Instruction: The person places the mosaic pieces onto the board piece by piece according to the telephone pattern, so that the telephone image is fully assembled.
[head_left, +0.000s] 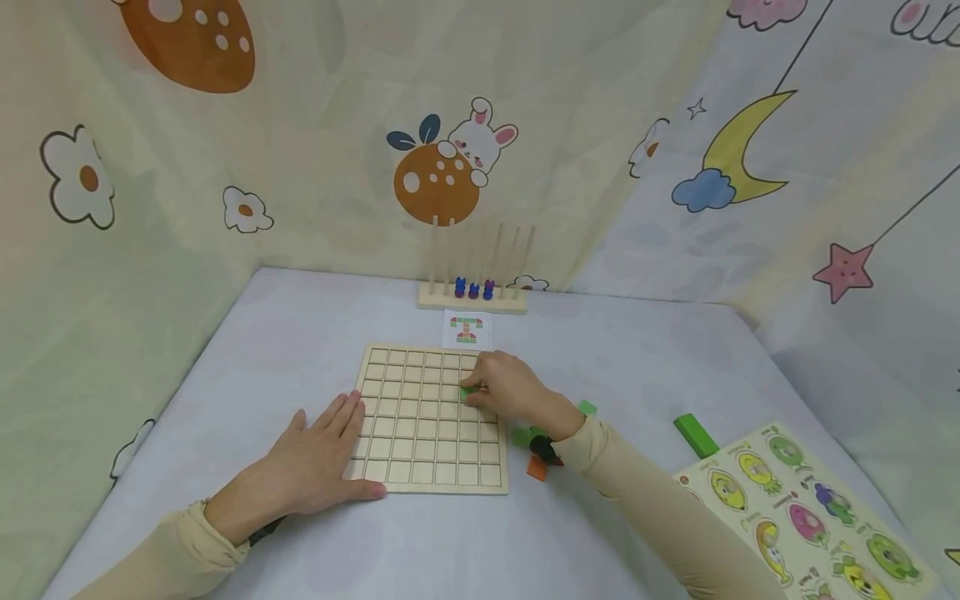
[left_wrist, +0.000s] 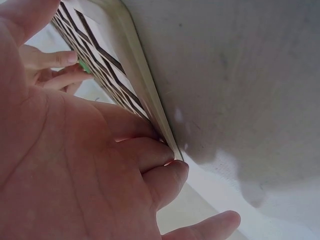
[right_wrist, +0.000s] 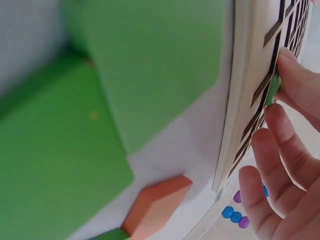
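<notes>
A wooden grid board (head_left: 416,429) lies flat on the white table. Between thumb and fingers, my right hand (head_left: 510,385) pinches a small green tile (head_left: 468,391) at the upper right part of the grid; in the right wrist view the green tile (right_wrist: 272,87) touches the board's surface. My left hand (head_left: 315,462) rests against the board's left edge with straight fingers, the thumb at the front edge. Above the board lies a white card (head_left: 467,330) with a red and green block pattern.
Loose green tiles (head_left: 521,437) and an orange tile (head_left: 536,467) lie right of the board, partly under my right wrist. Farther right are a green block (head_left: 696,436) and a fruit picture board (head_left: 750,500). A peg rack (head_left: 472,300) with beads stands behind.
</notes>
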